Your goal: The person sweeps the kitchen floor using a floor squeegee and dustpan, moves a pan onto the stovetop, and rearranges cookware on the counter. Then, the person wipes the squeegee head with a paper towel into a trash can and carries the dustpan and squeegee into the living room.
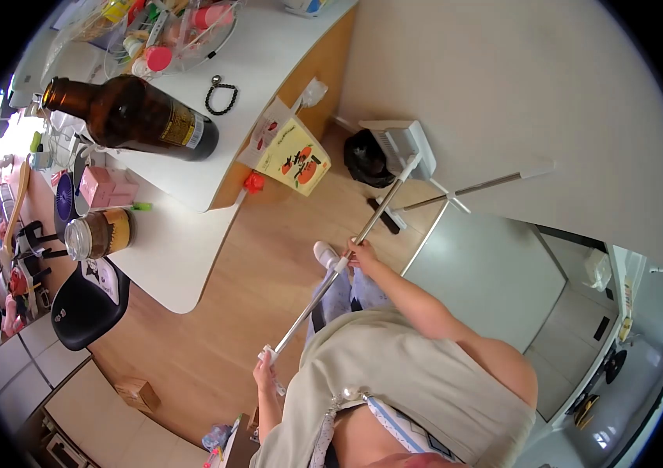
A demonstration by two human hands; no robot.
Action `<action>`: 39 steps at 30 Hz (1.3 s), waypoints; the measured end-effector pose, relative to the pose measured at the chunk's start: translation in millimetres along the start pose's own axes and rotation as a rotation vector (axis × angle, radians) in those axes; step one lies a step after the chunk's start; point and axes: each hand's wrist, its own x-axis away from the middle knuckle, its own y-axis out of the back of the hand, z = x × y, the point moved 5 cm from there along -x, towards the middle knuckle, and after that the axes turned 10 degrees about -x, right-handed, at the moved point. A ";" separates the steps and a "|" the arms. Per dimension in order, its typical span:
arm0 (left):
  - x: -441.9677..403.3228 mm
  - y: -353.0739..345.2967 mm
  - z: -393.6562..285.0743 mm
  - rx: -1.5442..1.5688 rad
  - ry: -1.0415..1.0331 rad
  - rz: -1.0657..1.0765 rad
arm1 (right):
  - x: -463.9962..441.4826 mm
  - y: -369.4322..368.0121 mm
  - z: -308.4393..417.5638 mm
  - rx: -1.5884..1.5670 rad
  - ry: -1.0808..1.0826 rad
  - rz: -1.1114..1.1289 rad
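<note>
My right hand (359, 253) is wrapped round the middle of a long silver pole (308, 309) with white fittings. My left hand (267, 373) grips its near end, where something white shows between the fingers. The pole slants away toward a white, flat rectangular piece (408, 147) by the wall; whether the two are joined is hard to tell. Against that piece sits a black plastic bag (368, 158). A broom (495, 183) leans on the wall close by, its dark bristles (384, 217) on the floor.
A white curved desk (171, 269) on the left carries a brown bottle (132, 121), a jar (101, 234) and a black beaded bracelet (221, 99). A yellow paper bag (296, 156) hangs at its side. A black chair (90, 308) stands left; a pale door-like panel (487, 265) is right.
</note>
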 end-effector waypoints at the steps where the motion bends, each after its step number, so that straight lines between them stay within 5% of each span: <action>1: -1.0 -1.5 1.0 -0.015 -0.023 -0.010 | -10.4 6.3 -9.6 0.008 -0.030 -0.002; 29: 4.5 4.1 -45.2 -0.067 -0.162 -0.104 | -7.8 -12.5 1.9 -0.076 -0.133 -0.067; 39: 8.1 27.1 -66.1 -0.124 -0.253 -0.133 | -7.0 -13.1 -3.4 -0.094 -0.144 0.099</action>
